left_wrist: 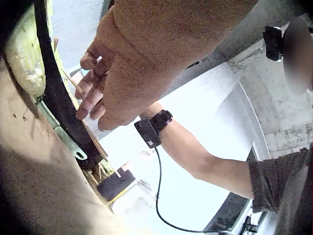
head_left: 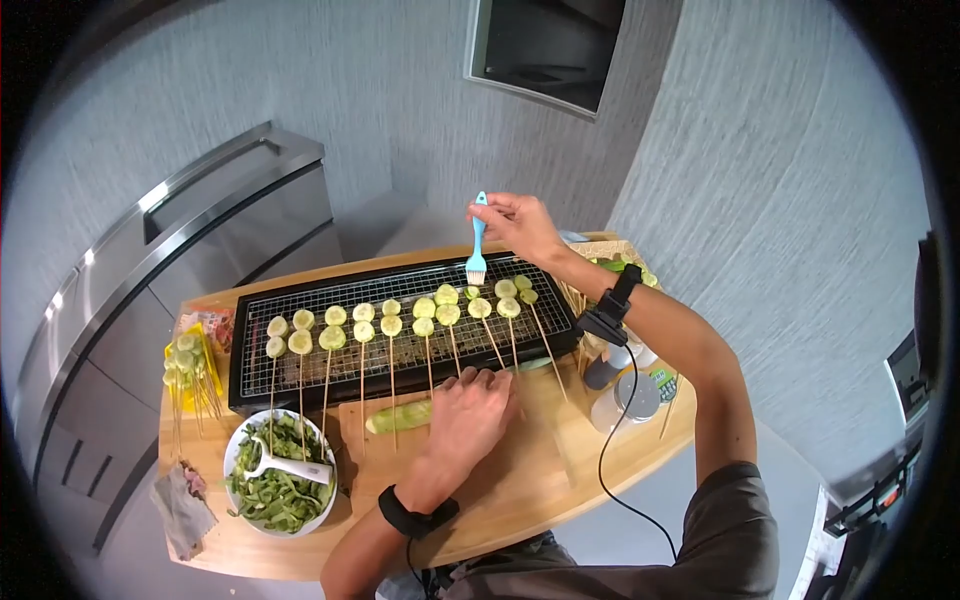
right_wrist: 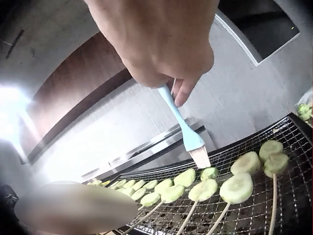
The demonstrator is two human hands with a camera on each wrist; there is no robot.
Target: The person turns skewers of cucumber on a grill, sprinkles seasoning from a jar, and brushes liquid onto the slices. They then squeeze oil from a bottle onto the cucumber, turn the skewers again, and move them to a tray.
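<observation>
My right hand (head_left: 520, 225) grips a light-blue basting brush (head_left: 477, 245) by its upper handle. The pale bristles point down at a small green slice (right_wrist: 209, 173) on top of a skewer of cucumber slices (head_left: 480, 307); in the right wrist view the bristle ends are right at it. Below the grill, my left hand (head_left: 470, 415) holds the bare wooden stick (head_left: 493, 340) of that skewer between curled fingers; the stick runs in among the fingers (left_wrist: 87, 93). More cucumber skewers lie side by side across the wire grill (head_left: 290, 375), their sticks hanging over its front edge.
A white bowl (head_left: 232, 490) of green peelings with a white peeler (head_left: 300, 468) stands front left. Behind it lies a yellow tray (head_left: 208, 345) of skewers. Part of a cucumber (head_left: 398, 417) lies by the grill, near a green handle (left_wrist: 68, 144). Jars (head_left: 625, 400) stand at right.
</observation>
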